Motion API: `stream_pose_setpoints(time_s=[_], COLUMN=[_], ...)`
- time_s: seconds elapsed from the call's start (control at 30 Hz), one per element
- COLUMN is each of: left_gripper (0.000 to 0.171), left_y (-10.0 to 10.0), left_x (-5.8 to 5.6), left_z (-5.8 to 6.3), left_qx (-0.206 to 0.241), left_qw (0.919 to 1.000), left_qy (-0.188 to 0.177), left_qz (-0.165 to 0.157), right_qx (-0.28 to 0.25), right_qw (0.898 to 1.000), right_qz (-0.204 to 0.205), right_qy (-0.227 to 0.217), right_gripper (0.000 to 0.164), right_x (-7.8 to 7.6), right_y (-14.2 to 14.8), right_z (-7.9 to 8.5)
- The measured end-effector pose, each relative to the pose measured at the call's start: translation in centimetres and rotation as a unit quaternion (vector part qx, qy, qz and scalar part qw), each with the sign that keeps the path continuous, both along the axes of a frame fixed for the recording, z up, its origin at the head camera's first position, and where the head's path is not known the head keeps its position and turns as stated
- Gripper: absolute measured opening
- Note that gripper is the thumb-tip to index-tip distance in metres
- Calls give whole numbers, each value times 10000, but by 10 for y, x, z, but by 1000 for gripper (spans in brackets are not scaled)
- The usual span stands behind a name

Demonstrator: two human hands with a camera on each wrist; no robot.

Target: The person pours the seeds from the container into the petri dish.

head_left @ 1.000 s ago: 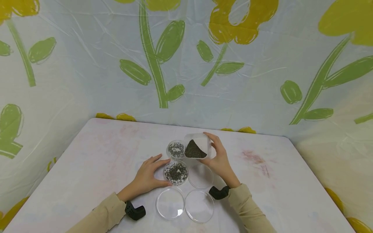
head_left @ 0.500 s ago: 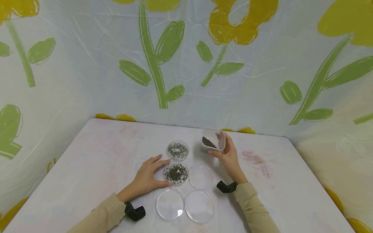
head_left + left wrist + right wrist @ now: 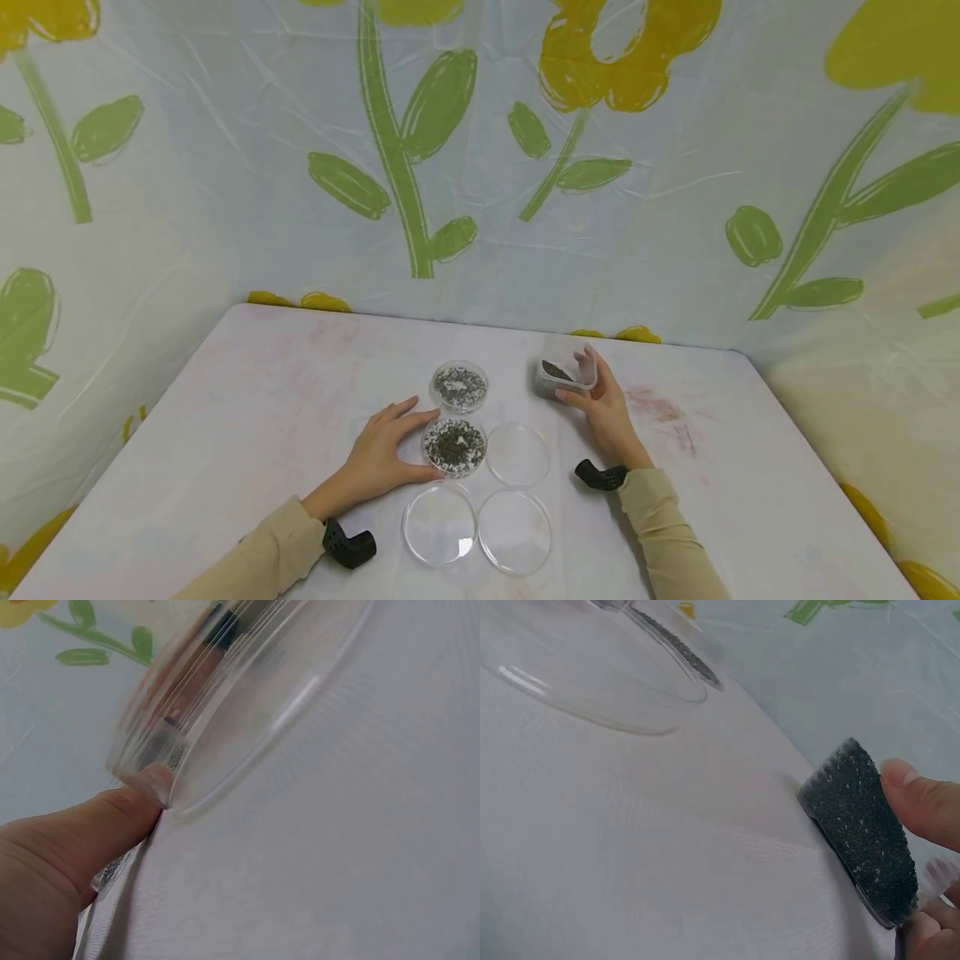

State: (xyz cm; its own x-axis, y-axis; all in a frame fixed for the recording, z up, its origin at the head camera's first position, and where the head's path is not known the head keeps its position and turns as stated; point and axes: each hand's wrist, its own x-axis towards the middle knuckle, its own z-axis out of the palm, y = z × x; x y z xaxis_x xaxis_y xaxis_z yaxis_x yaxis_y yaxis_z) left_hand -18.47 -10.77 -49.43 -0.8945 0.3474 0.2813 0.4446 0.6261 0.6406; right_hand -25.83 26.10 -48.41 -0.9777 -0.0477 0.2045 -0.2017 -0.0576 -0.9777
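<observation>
My left hand point(image 3: 378, 450) holds a clear petri dish point(image 3: 456, 477) by its left side, thumb in front and fingers behind. Dark granules lie scattered over this dish's bottom. In the left wrist view the thumb point(image 3: 112, 829) presses a clear rim. To the right, my right hand point(image 3: 606, 410) grips a small clear plastic tub point(image 3: 567, 387), thumb in front, other fingers on its far side. Dark granules point(image 3: 862, 832) fill part of the tub, as the right wrist view shows up close. Whether the tub touches the table, I cannot tell.
Behind the held dish stands another petri dish point(image 3: 460, 362) strewn with dark granules. A clear dish or lid point(image 3: 517, 455) lies right of the held one. Two more clear round pieces, one left point(image 3: 439, 525) and one right point(image 3: 514, 532), lie side by side in front.
My right hand has carried the tub rightward, away from the dishes, and lowered it. The tub was tipped toward the far dish and now stands more upright. My left hand stays put.
</observation>
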Motion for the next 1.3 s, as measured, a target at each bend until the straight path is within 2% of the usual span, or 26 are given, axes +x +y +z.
stream_pose_setpoints(time_s=[0.13, 0.33, 0.53, 0.63, 0.8, 0.87, 0.97, 1.03, 1.13, 1.23, 1.3], left_gripper=[83, 84, 85, 86, 85, 85, 85, 85, 84, 83, 83], left_y=[0, 0, 0, 0, 0, 0, 0, 0, 0, 0, 1], left_x=[1, 0, 0, -1, -1, -1, -1, -1, 0, 0, 0], left_z=[1, 0, -3, -5, -3, -2, -1, -1, -1, -1, -2], left_qx=[-3, -11, 7, -36, 5, -21, -55, -41, -22, 3, -2], left_qw=[10000, 10000, 9999, 9998, 10000, 10000, 10000, 10000, 10000, 10000, 10000], left_qy=[-47, -27, -109, -152, -85, -54, -35, -24, 23, 26, 20], left_qz=[-1, 1, 75, 80, 29, 20, 7, -9, -15, -13, -26], right_qx=[77, -183, 117, 235, 474, 374, 21, -115, -34, 280, 489], right_qw=[9999, 9998, 9999, 9991, 9877, 9815, 9784, 9810, 9892, 9978, 9987], right_qz=[91, 127, 2, -357, -1485, -1874, -2067, -1938, -1463, -594, 110], right_qy=[-57, -5, 48, -8, -136, -116, 1, 32, -23, 10, 70], right_gripper=[92, 87, 84, 80, 68, 59, 45, 39, 37, 42, 46], right_x=[1, -1, 5, 14, 33, 42, 56, 64, 76, 84, 87], right_y=[3, 4, 2, 0, -9, -14, -22, -25, -28, -27, -23], right_z=[-1, -4, -6, -6, -4, -3, -2, -3, -3, -3, -2])
